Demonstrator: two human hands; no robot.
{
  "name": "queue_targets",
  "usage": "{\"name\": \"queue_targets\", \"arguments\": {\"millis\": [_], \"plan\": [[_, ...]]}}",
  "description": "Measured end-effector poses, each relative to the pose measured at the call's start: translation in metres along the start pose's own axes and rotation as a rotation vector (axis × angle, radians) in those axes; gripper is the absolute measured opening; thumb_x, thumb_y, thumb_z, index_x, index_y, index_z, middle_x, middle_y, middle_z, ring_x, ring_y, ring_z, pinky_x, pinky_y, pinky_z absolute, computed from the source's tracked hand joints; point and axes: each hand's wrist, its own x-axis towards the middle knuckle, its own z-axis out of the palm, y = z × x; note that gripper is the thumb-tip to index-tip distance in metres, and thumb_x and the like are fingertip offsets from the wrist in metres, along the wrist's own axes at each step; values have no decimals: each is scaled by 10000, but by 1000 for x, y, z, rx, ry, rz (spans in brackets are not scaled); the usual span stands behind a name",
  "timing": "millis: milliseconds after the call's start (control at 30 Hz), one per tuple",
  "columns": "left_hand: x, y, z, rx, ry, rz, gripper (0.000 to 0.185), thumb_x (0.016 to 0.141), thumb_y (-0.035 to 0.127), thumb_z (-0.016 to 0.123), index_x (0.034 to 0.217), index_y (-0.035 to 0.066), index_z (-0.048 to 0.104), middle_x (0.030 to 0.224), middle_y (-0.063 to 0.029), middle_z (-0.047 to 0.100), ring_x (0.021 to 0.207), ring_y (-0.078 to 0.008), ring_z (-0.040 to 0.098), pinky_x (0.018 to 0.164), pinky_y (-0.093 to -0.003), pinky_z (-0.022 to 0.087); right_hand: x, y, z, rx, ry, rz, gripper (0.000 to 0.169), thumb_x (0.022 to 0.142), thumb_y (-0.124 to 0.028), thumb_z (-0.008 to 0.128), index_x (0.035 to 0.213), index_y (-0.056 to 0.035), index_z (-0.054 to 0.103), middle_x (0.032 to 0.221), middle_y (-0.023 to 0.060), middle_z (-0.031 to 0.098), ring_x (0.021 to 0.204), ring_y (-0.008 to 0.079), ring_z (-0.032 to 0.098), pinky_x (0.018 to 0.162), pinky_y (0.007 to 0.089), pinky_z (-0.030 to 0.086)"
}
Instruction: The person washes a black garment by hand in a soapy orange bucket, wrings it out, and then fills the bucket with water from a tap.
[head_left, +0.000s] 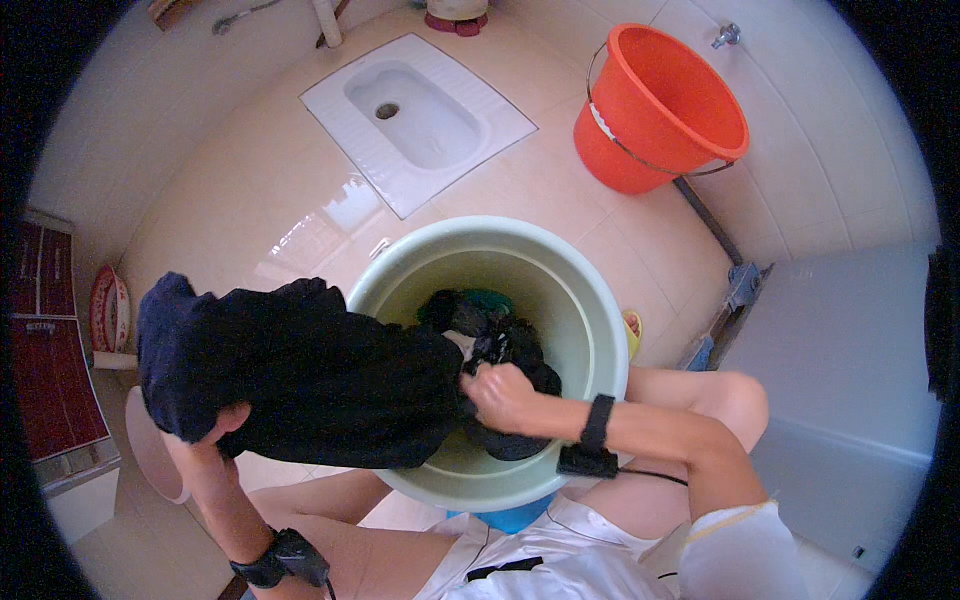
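Observation:
A dark cloth garment (330, 375) stretches from the left over the rim of a pale green plastic tub (596, 330). My left hand (229, 424) grips its left end, raised outside the tub, with the fingers mostly hidden under the cloth. Over the tub, my right hand (502, 397) is closed in a fist on the garment's other end and looks slightly blurred. Below it, more dark wet clothes (517, 345) lie bunched in the tub, with a green piece (487, 301) among them. The tub stands between my knees.
Beyond the tub, a white squat toilet (420, 112) is set in the tiled floor. An orange-red bucket (637, 120) with a wire handle stands at the back right, near a wall tap (726, 35). A grey panel (840, 360) is at the right. Wires run from both wrist straps.

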Motion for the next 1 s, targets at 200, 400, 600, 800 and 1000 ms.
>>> {"name": "queue_targets", "arguments": {"millis": [200, 400, 600, 800, 1000], "plan": [[-6, -16, -20, 52, 68, 71, 703, 407, 164, 640, 1089, 34, 527, 1174, -118, 465, 1148, -281, 369, 975, -357, 224, -45, -51, -42, 13, 195, -141, 104, 671, -107, 499, 758, -55, 524, 584, 123, 508, 510, 219, 556, 402, 298, 452], [-14, -35, -38, 115, 127, 126, 704, 432, 175, 641, 1107, 26, 510, 1188, -119, 454, 1155, -281, 359, 980, -361, 216, -76, -46, -57, -14, 199, -53, 269, 616, -184, 580, 869, -114, 523, 606, 90, 471, 502, 199, 535, 359, 284, 399], [-14, -60, -53, 222, 177, 202, 706, 456, 186, 643, 1125, 18, 494, 1201, -119, 442, 1162, -281, 350, 985, -364, 209, -101, -34, -107, 162, 54, 78, 409, 583, -240, 658, 934, -113, 491, 644, 94, 474, 542, 232, 552, 413, 330, 448], [-14, -11, -31, 136, 18, 326, 725, 517, 245, 665, 1163, 0, 448, 1241, -129, 399, 1184, -268, 321, 998, -380, 194, -125, -28, -136, 260, 55, 241, 428, 585, -271, 675, 949, -128, 503, 677, 102, 472, 541, 264, 536, 453, 355, 448], [-30, -8, -31, 143, 82, 293, 658, 497, 239, 686, 1080, 7, 490, 1141, -137, 450, 1080, -272, 393, 920, -377, 273, -127, -22, -135, 306, -4, 295, 420, 588, -267, 679, 940, -123, 501, 667, 105, 468, 579, 272, 540, 483, 366, 450]]}}
